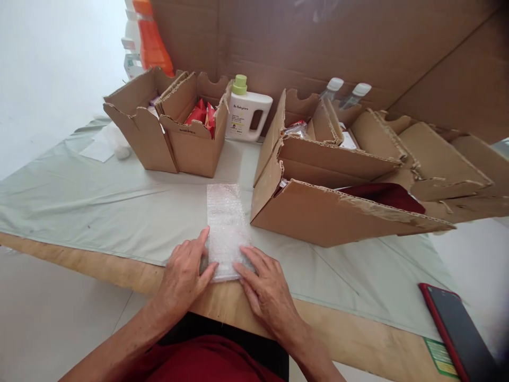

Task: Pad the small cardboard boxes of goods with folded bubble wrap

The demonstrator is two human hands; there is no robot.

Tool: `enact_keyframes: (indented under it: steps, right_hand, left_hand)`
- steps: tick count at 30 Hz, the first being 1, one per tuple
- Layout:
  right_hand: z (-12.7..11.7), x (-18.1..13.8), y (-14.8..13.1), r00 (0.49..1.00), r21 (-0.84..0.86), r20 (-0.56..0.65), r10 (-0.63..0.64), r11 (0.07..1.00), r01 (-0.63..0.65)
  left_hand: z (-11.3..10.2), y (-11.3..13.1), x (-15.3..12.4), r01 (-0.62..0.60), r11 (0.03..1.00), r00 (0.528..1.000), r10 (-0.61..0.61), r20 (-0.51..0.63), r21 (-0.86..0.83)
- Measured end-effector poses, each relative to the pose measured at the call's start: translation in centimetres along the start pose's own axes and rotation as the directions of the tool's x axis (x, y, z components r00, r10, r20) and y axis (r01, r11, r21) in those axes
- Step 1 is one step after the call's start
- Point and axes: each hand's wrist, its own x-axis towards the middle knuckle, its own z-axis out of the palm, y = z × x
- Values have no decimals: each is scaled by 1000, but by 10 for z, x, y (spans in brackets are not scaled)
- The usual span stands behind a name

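Both hands (183, 276) (266, 289) flat on rectangular bubble-wrap pouch (225, 223), pale green cloth (99, 207)

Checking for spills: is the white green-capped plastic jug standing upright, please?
Upright: the white plastic jug stands on its base, green cap uppermost.
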Motion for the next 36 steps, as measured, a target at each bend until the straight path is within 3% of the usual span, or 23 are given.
enact_keyframes:
  steps: [2,5,8,11,13,14,19,24,27,30,33,36]
  right_hand:
    - [-1,5,-2,1000,0,-11,-26,1000,26]
    - [-14,9,-8,999,182,53,1,983,-11]
    - [-24,9,-12,986,330,140,91,935,-133]
    - [-21,6,-11,986,226,-70,153,965,-134]
    - [-17,3,-10,972,132,-209,108,988,-81]
    - [-16,2,-10,974,101,-217,70,994,-49]
    - [-9,7,-9,995,55,-9,-99,994,100]
    - [-13,13,-7,998,223,58,-29,975,15]
    - [-16,11,-8,1000,192,-2,20,981,-20]
    - [-11,10,-8,996,47,-81,-22,999,26]
    - [-3,16,-6,998,-30,-16,-58,998,58]
    - [-1,24,-2,999,9,-14,-51,999,51]
  left_hand:
    - [-12,4,-5,-69,998,998,69,5,-7]
    - [-26,12,-14,-186,974,979,195,60,-129]
    - [-28,15,-20,-151,963,983,170,67,-225]
    - [-20,12,-18,-57,984,996,68,57,-171]
    - [-15,9,-15,-46,995,998,50,48,-86]
    - [-13,8,-14,-47,998,998,49,48,-47]
    - [-16,9,-21,-61,998,998,61,-9,-15]
    - [-27,10,-24,-168,970,982,181,62,-176]
    - [-24,2,-11,-124,967,987,144,77,-223]
    - [-13,-9,8,-128,985,990,133,35,-114]
    - [-6,-14,20,-135,991,991,134,-29,-17]
    - [-11,-10,15,-207,976,978,206,-17,-72]
